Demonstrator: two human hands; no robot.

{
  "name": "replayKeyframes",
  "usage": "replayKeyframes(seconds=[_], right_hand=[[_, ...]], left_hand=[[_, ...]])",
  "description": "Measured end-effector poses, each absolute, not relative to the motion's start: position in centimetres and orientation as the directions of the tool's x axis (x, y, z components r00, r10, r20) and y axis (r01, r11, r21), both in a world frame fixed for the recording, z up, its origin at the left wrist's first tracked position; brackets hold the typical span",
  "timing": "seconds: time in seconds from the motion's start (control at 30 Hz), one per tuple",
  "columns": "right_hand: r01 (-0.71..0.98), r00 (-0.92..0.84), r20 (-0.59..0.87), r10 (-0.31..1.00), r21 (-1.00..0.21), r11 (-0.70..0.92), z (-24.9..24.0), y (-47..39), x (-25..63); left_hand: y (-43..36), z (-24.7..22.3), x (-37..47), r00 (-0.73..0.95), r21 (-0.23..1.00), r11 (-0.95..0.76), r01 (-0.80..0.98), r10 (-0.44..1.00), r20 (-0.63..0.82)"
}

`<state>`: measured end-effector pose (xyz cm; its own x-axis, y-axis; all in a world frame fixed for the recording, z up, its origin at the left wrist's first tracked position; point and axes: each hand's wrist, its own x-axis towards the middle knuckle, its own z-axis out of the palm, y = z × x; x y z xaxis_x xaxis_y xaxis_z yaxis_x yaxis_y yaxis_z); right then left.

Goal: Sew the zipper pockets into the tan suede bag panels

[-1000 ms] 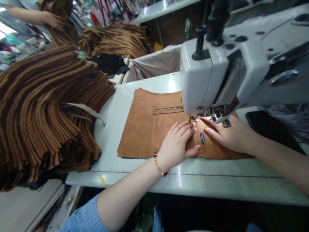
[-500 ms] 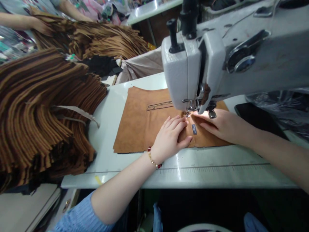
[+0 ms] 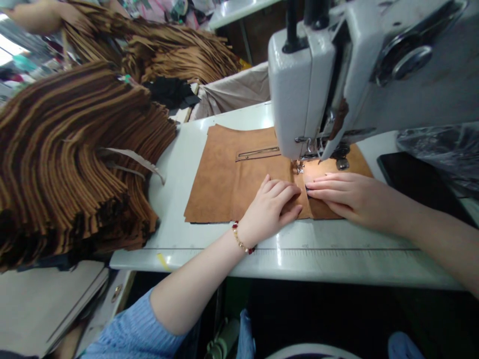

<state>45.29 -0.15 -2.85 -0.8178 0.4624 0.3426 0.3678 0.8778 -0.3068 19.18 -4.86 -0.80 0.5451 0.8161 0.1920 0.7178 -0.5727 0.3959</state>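
Observation:
A brown leather-like panel (image 3: 213, 174) lies on the sewing machine's table, with a zipper slot (image 3: 258, 153) in its upper middle. My left hand (image 3: 271, 204), a beaded bracelet at its wrist, rests on the panel with slightly curled fingers and the thumb apart. Flat on the panel to the right lies my right hand (image 3: 348, 197), fingers stretched out together. Its fingertips cover most of the small dark label beside the seam. Just beyond both hands is the lit presser foot (image 3: 298, 168) of the sewing machine (image 3: 299, 89), over the panel. The needle's point cannot be made out.
A tall stack of brown panels (image 3: 75, 149) stands at the left. Behind it, another person's hand (image 3: 77, 20) touches a second brown pile (image 3: 187, 55). A flat black object (image 3: 419, 184) lies right of the panel. A ruler scale (image 3: 337, 253) runs along the table's front edge.
The view has shifted, so the machine appears further right and higher. My right hand has moved nearer along the panel, and its fingers now cover the label. My left hand stays on the panel.

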Motion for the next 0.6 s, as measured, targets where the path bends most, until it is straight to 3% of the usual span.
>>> replayKeyframes(seconds=[0.27, 0.47, 0.6], right_hand=[[0.384, -0.808, 0.373, 0.456, -0.254, 0.888, -3.0, -0.8, 45.0], [0.423, -0.755, 0.382, 0.533, -0.337, 0.841, -2.0, -1.6, 45.4], [0.413, -0.751, 0.406, 0.521, -0.327, 0.85, -1.8, -1.8, 45.3]], left_hand=[[-4.8, -1.2, 19.0, 0.556, 0.37, -0.59, 0.718, 0.805, 0.206], [-4.6, -1.2, 18.9, 0.578, 0.342, -0.61, 0.715, 0.79, 0.203], [-4.7, -1.1, 18.9, 0.582, 0.319, -0.618, 0.719, 0.786, 0.21]])
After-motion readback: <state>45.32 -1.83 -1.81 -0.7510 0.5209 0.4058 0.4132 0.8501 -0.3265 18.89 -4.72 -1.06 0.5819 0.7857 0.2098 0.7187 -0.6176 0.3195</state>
